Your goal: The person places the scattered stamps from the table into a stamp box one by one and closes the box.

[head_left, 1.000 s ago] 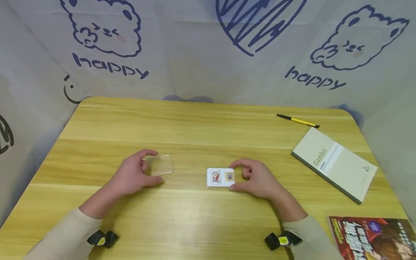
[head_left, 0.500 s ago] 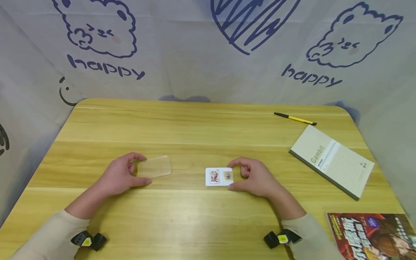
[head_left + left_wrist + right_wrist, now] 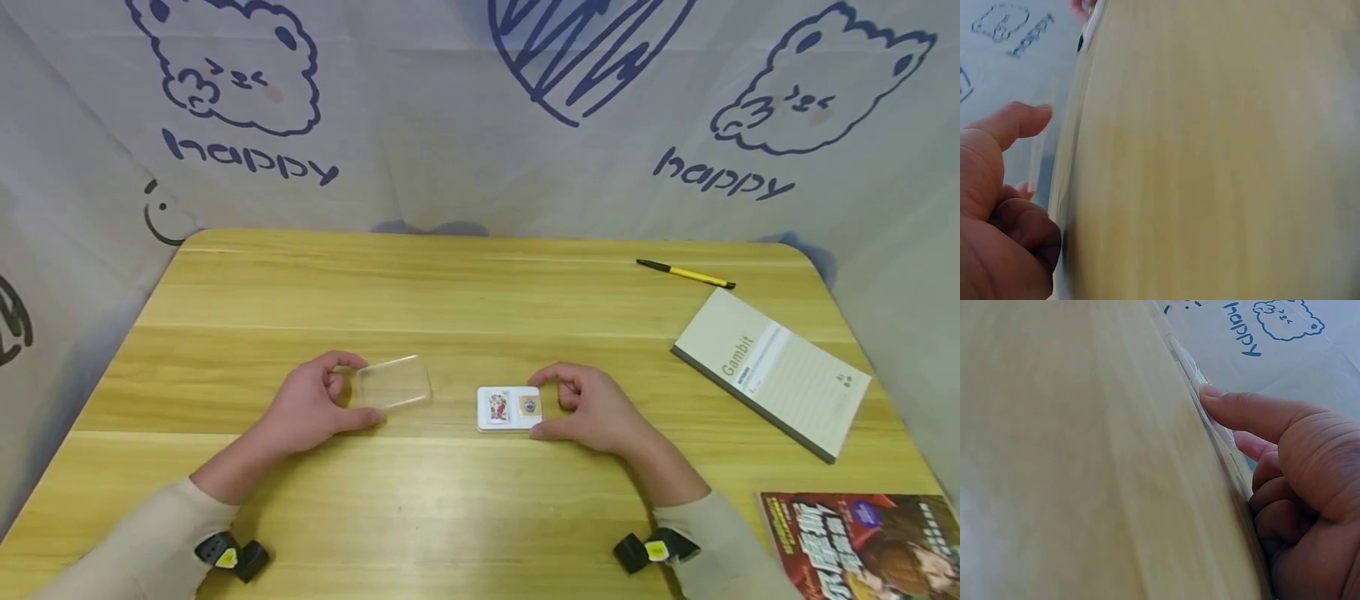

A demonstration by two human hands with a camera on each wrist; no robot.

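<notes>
In the head view my left hand point(image 3: 311, 404) pinches a clear plastic lid point(image 3: 397, 383) by its left end between thumb and fingers. The lid is slightly tilted; whether it touches the wood is hard to tell. To its right, apart from it, a small white case point(image 3: 513, 409) lies flat on the table. A colourful stamp-like picture point(image 3: 498, 407) fills its left half and a gold square point(image 3: 529, 407) its right. My right hand point(image 3: 596, 410) grips the case's right end with thumb and index finger. The right wrist view shows that thumb point(image 3: 1212, 394) against the case's edge.
The wooden table point(image 3: 420, 517) carries a yellow and black pen point(image 3: 686, 273) at the back right. A notebook point(image 3: 772, 375) marked Gambit lies below it, and a red magazine point(image 3: 862, 546) at the front right. A white drawn-on cloth point(image 3: 450, 167) hangs behind.
My left hand has drawn left, then come back right with the lid, which now sticks further out of the fingers and is nearer the case. The right hand and case have stayed put.
</notes>
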